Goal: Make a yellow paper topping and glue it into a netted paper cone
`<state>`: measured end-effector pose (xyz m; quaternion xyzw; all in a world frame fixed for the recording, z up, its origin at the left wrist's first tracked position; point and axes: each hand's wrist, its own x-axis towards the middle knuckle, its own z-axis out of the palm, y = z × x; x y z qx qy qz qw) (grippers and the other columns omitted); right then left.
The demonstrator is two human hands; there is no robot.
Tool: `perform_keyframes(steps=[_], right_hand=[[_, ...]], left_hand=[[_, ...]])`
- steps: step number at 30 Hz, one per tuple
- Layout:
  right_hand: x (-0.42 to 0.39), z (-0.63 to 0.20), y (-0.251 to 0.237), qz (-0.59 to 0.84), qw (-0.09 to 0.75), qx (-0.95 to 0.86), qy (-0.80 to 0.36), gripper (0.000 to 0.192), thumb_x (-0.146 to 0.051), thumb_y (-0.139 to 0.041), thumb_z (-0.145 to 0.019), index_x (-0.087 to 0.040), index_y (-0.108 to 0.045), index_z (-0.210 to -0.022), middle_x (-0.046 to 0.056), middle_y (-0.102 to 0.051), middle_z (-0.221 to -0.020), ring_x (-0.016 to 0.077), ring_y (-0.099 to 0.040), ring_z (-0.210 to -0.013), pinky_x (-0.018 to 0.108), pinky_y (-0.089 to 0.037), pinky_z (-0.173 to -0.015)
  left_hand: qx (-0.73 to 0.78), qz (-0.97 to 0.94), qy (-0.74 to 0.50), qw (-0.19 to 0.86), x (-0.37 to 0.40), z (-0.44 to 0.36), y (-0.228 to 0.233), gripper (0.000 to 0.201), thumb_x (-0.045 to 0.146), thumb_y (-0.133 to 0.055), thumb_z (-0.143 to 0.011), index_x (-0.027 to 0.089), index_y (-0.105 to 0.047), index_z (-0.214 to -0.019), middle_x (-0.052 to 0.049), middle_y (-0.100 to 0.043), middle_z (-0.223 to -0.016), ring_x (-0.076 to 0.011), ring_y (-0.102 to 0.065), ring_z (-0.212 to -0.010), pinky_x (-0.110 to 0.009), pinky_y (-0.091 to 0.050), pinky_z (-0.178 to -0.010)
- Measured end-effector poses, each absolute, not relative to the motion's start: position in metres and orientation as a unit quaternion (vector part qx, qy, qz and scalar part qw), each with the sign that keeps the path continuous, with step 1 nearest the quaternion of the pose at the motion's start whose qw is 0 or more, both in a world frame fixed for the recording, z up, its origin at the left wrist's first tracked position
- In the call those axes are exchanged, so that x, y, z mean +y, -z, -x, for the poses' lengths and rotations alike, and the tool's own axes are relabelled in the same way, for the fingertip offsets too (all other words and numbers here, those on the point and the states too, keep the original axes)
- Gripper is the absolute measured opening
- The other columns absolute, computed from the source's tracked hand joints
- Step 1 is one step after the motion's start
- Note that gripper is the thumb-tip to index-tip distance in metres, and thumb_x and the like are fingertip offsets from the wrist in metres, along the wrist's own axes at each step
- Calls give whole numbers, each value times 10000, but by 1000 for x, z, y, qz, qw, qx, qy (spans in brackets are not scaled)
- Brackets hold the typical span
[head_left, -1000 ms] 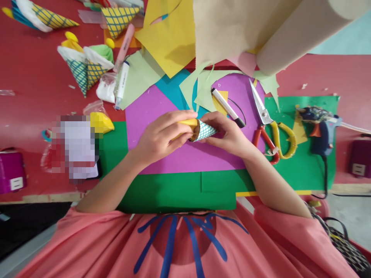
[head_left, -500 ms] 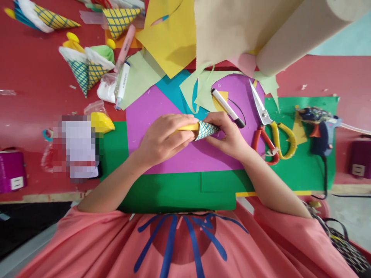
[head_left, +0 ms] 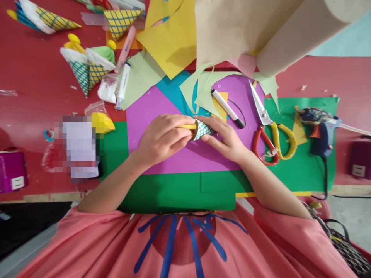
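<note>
Over the purple sheet (head_left: 162, 108), my left hand (head_left: 162, 139) grips a yellow piece (head_left: 188, 126) pushed into the wide end of a small white paper cone with a teal grid (head_left: 203, 130). My right hand (head_left: 226, 137) wraps its fingers over and under the cone's pointed end. Both hands meet at the cone, which lies sideways with its tip pointing right. Much of the yellow piece is hidden in my left palm.
Scissors with red and yellow handles (head_left: 268, 129) and a black-and-white marker (head_left: 227, 108) lie right of my hands. A blue glue gun (head_left: 319, 127) rests on the green sheet (head_left: 301, 170). Finished grid cones (head_left: 87, 65) and paper scraps crowd the far left. A tan paper roll (head_left: 290, 34) overhangs.
My right hand's fingers have closed further over the cone, covering more of it. The cone has tilted slightly and sits a little lower. My left hand has barely moved.
</note>
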<state>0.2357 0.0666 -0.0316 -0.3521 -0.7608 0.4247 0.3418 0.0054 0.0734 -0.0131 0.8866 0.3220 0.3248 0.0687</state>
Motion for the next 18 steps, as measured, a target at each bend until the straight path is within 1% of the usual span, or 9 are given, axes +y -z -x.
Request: perform_keyframes(steps=[4,7,11,15,18], right_hand=[[67,-235,36,368,352,-765,-394,474,-418,-599,-922,-236,-534,-1354,91,-673,-1247,249,-629,-1095,421,-496,-953],[66,-235,38,378,358,-766,-377,488,-430,-616,-909,-243,-535,-1352,88,-683,-1198,252,-625,-1067,427,-502,-934],[65,-234,39,374,376,-770,-355,469,-404,-633,-902,-251,-543,-1336,80,-679,-1149,241,-623,-1027,416,-517,-904],[65,-233,41,391,379,-776,-319,429,-411,-622,-903,-261,-566,-1301,83,-668,-1127,262,-616,-1053,445,-516,-920],[64,-231,42,397,383,-778,-302,408,-396,-614,-907,-271,-567,-1292,83,-655,-1132,265,-616,-1059,450,-523,-917]], left_hand=[[343,-878,-317,105,73,-7,11,78,267,-562,-918,241,-629,-887,-21,-731,-1097,-181,-693,-1079,-348,-560,-913],[336,-868,-342,129,71,-8,10,32,234,-590,-901,242,-620,-910,-21,-722,-1135,-174,-688,-1088,-330,-556,-918],[332,-857,-370,137,69,-7,10,56,194,-619,-872,226,-601,-914,-37,-705,-1188,-174,-687,-1078,-321,-563,-917],[357,-852,-357,139,68,-9,9,31,210,-591,-879,221,-565,-869,-28,-711,-1169,-175,-681,-1074,-346,-575,-909],[378,-851,-337,139,68,-11,9,57,239,-573,-888,216,-557,-838,-39,-710,-1153,-185,-674,-1073,-369,-585,-907]])
